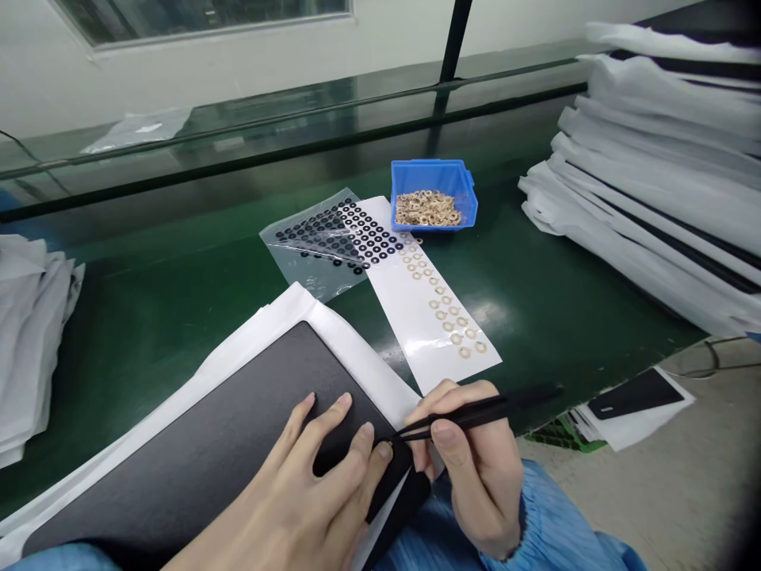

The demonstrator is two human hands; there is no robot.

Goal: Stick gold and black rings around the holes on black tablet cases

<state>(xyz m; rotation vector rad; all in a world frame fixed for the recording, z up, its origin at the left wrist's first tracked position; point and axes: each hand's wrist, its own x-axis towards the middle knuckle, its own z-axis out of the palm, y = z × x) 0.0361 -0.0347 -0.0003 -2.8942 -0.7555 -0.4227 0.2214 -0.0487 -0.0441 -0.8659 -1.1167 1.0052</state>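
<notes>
A dark flat panel [226, 428] lies on white wrapping at the near edge of the green bench. My left hand [309, 492] rests flat on its near right corner, fingers spread. My right hand [476, 468] pinches black tweezers [481, 412] whose tips touch the panel corner beside my left fingertips, where a tiny ring part seems to sit. Beyond lies a white strip [410, 309] carrying a row of small gold rings, and a clear sheet [321, 246] with black rings.
A blue bin [434, 194] of gold rings stands behind the strip. Wrapped panels are stacked high at the right [654, 166], and white wrapping lies at the left [29, 333]. A dark phone-like item [636, 392] lies below the bench's right edge.
</notes>
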